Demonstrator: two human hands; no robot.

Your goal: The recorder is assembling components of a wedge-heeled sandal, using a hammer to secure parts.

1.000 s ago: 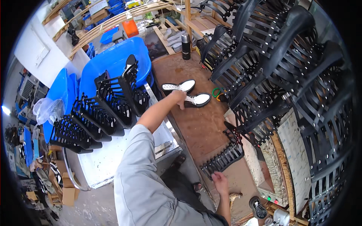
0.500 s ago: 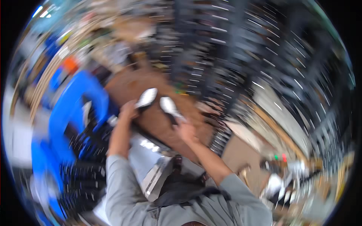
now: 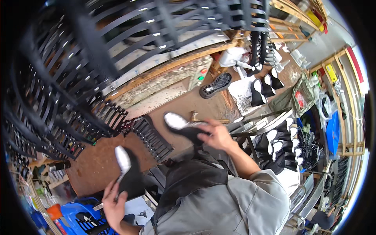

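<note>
My left hand, low on the left, is closed on the rear part of a black shoe upper whose white underside shows at the toe end. It is held over the edge of a brown bench top. On the other side, my right hand grips a second black shoe upper with a white underside, its toe pointing away to the left. A hammer lies on the bench just beyond that hand. Between the two uppers sits a black slatted rack piece. Both uppers are slightly blurred.
A black shoe sole lies farther off, near a box with red and green buttons. Black slatted racks rise along the far left. More black-and-white uppers stand at the right, with several others on a rack. A blue basket is at lower left.
My view has turned to the right, bringing the hammer, sole and right-hand rack into clear sight. Both hands still hold the uppers, now farther apart. The blue basket has shifted to the lower left.
</note>
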